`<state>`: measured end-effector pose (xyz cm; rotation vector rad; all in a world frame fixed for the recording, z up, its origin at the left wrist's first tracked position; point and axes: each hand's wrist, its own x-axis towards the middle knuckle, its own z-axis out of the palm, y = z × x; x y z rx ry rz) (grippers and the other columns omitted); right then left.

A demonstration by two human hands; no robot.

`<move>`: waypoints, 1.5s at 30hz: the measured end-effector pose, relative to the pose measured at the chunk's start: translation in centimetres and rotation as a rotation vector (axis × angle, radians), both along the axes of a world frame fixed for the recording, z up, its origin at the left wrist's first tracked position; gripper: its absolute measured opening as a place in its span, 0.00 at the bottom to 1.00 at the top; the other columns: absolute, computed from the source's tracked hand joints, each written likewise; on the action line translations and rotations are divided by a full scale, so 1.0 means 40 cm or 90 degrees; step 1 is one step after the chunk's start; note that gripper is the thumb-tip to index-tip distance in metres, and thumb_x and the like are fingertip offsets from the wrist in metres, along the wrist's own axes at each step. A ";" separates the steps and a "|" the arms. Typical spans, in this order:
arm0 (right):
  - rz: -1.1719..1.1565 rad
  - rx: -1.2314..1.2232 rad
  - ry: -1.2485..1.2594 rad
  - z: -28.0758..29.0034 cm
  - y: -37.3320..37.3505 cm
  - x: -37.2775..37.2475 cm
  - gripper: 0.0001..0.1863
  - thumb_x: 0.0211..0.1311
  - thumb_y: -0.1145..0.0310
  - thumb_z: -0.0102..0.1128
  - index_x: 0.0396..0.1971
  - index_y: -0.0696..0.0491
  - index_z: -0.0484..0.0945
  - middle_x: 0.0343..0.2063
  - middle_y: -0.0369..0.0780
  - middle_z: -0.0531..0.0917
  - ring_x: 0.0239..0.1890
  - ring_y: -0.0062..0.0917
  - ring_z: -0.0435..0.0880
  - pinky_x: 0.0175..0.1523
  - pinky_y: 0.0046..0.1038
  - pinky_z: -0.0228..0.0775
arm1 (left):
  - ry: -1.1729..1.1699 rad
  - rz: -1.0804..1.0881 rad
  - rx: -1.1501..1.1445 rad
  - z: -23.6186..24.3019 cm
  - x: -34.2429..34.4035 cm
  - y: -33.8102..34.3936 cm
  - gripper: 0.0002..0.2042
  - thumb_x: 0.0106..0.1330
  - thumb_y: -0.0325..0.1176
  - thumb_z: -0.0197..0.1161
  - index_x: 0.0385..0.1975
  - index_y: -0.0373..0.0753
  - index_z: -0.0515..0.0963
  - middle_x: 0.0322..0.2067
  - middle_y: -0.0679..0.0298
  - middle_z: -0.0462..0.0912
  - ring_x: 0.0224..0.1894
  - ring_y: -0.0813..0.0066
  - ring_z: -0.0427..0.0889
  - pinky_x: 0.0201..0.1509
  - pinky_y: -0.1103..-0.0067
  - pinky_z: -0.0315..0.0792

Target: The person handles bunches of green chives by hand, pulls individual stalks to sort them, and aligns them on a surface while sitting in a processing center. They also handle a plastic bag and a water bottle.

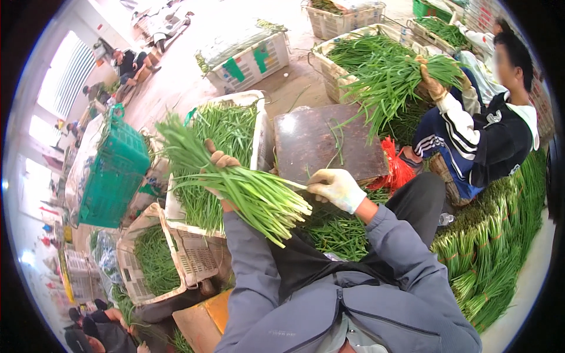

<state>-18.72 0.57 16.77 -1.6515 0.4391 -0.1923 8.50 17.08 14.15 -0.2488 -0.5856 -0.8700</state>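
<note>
Left hand (219, 162), brown-gloved, closed around a thick bundle of long green chive stalks (235, 188). Bundle's long axis runs upper-left leafy tips to lower-right pale cut ends. White-gloved right hand (336, 188) sits just beside those cut ends, fingers curled, pinching one thin stalk.

My left hand (220, 162), in a brownish glove, is raised in front of my chest, fingers curled tight around a bundle of green stalks (235, 185). My right hand (335, 188), white-gloved, sits just right of the bundle's cut ends, fingers bent, pinching one stalk. Both grey-sleeved forearms angle upward.
</note>
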 end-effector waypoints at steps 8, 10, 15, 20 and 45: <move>-0.059 -0.323 -0.152 0.068 0.010 -0.003 0.08 0.56 0.68 0.67 0.34 0.55 0.84 0.29 0.42 0.85 0.32 0.30 0.86 0.41 0.28 0.76 | -0.054 0.070 0.040 -0.022 0.027 0.007 0.32 0.71 0.41 0.50 0.74 0.41 0.50 0.43 0.66 0.72 0.47 0.69 0.74 0.65 0.67 0.65; 0.005 -0.470 -0.157 0.112 0.059 0.019 0.10 0.56 0.62 0.68 0.33 0.52 0.83 0.29 0.42 0.84 0.32 0.36 0.85 0.40 0.32 0.77 | -0.063 0.069 0.047 -0.022 0.026 -0.009 0.31 0.70 0.39 0.51 0.72 0.40 0.53 0.45 0.61 0.75 0.48 0.65 0.77 0.64 0.65 0.67; 0.014 -0.567 -0.104 0.063 0.088 0.076 0.10 0.57 0.60 0.64 0.31 0.51 0.80 0.26 0.42 0.80 0.32 0.41 0.82 0.39 0.37 0.75 | -0.059 0.083 0.050 -0.014 0.014 -0.013 0.31 0.69 0.37 0.52 0.71 0.39 0.55 0.46 0.56 0.78 0.48 0.62 0.79 0.62 0.63 0.69; 0.017 -0.496 -0.132 0.097 0.101 0.052 0.11 0.58 0.61 0.65 0.33 0.52 0.79 0.28 0.43 0.80 0.33 0.40 0.83 0.39 0.37 0.75 | -0.056 0.116 0.044 -0.020 0.030 0.010 0.31 0.70 0.39 0.51 0.72 0.39 0.53 0.47 0.59 0.78 0.49 0.63 0.79 0.63 0.63 0.69; 0.034 -0.424 -0.159 0.089 0.039 -0.050 0.09 0.57 0.68 0.65 0.37 0.53 0.82 0.34 0.44 0.84 0.37 0.40 0.84 0.43 0.35 0.77 | -0.007 0.246 0.112 -0.020 0.066 0.025 0.26 0.71 0.39 0.48 0.65 0.32 0.64 0.43 0.57 0.82 0.47 0.62 0.81 0.61 0.65 0.72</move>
